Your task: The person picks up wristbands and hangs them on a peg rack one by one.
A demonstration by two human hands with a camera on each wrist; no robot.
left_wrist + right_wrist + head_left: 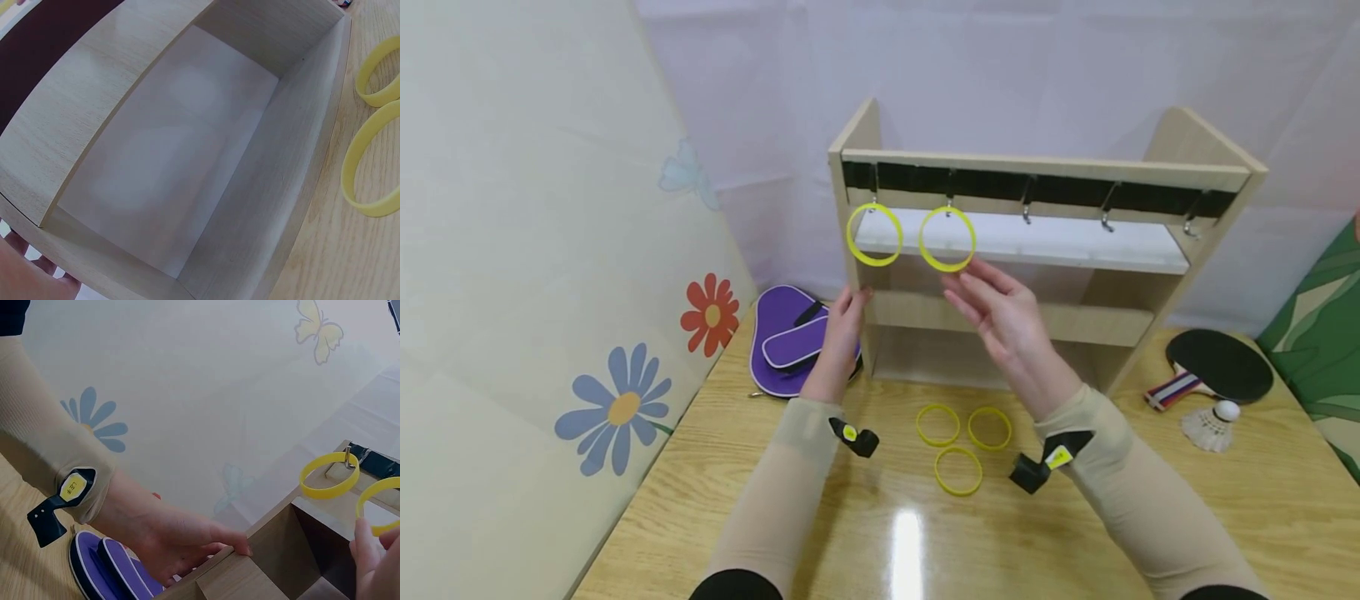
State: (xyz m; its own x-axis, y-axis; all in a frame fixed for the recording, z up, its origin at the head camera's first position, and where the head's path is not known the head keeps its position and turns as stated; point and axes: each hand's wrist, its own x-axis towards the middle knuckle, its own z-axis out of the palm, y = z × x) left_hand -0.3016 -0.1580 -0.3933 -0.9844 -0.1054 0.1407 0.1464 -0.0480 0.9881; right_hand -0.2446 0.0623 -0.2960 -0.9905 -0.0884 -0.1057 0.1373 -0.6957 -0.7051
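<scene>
My left hand grips the left side panel of a wooden rack, its thumb on the front edge in the right wrist view. A yellow ring hangs on the leftmost metal hook. On the second hook hangs another yellow ring. My right hand is just below that second ring, fingers loosely extended, fingertips at its lower edge. Whether they touch it is hard to tell. Three yellow rings lie flat on the table before the rack.
Three bare hooks continue along the rack's black strip. A purple paddle case lies left of the rack. To the right are a table tennis paddle and a shuttlecock. Patterned wall panels border the wooden table.
</scene>
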